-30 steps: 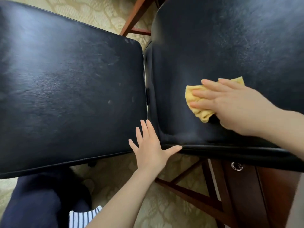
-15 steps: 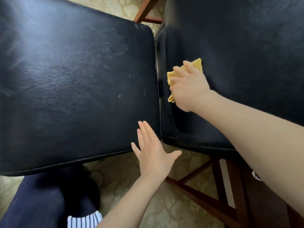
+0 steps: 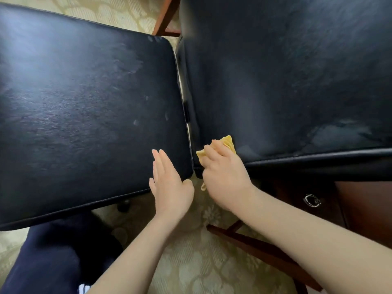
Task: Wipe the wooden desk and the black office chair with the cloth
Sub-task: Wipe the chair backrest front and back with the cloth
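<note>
Chair cushion (image 3: 286,71) | right hand (image 3: 224,177) clutches cloth (image 3: 229,143), slid to corner (nearer) | left hand (image 3: 169,185) flat

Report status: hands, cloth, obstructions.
Right hand grips crumpled yellow cloth at near-left corner of right black leather chair panel. Left hand flat on corner of left black leather panel. Nothing blocking the wipe.

The yellow cloth (image 3: 228,143) is bunched in the right hand (image 3: 224,179) and pressed on the near corner of the black office chair (image 3: 286,81), on its right-hand pad beside the gap between its two glossy, scuffed pads. The reddish-brown wooden table (image 3: 364,209) shows just below that pad.
</note>
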Tool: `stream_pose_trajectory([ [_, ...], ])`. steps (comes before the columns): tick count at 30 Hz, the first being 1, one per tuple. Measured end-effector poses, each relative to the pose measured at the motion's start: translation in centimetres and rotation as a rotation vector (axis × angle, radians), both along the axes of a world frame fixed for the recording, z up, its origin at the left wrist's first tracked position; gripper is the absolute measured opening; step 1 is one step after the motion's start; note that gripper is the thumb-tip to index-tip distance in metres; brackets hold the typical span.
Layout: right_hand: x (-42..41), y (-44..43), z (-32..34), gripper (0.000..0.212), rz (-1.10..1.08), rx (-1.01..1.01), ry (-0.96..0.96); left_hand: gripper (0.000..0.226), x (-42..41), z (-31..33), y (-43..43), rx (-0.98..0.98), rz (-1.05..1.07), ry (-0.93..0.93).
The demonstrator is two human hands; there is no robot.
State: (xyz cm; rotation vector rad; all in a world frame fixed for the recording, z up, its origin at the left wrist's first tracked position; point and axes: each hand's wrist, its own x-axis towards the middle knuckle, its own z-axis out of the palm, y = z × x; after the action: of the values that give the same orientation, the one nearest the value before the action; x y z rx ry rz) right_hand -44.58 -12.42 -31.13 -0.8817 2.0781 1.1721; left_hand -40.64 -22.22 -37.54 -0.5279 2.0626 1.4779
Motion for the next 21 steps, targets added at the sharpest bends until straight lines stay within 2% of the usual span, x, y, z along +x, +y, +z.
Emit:
stream_pose_trajectory([
  [3, 1.2, 2.6, 3.3, 0.042, -0.038, -0.183, 0.099, 0.085, -0.1, 0.8, 0.3, 0.017, 0.064, 0.000],
  [5, 1.7, 4.3, 6.2, 0.035, 0.019, -0.374, 0.256, 0.085, 0.2, 1.5, 0.6, 0.025, 0.063, -0.005],
  [7, 1.8, 5.5, 10.0, 0.040, 0.010, -0.461, 0.389, 0.085, 0.3, 2.5, 0.9, 0.032, 0.046, 0.006],
  [14, 0.4, 8.4, 20.6, 0.047, -0.039, -0.460, 0.714, 0.085, -0.4, 4.9, 2.1, 0.009, -0.019, 0.102],
  [18, -0.1, 7.7, 19.7, 0.043, -0.084, -0.475, 0.794, 0.087, -0.7, 4.8, 2.4, 0.066, -0.067, 0.142],
  [21, -1.1, 6.9, 16.9, 0.044, -0.073, -0.454, 0.716, 0.091, -1.2, 3.7, 2.3, 0.121, -0.129, 0.144],
])
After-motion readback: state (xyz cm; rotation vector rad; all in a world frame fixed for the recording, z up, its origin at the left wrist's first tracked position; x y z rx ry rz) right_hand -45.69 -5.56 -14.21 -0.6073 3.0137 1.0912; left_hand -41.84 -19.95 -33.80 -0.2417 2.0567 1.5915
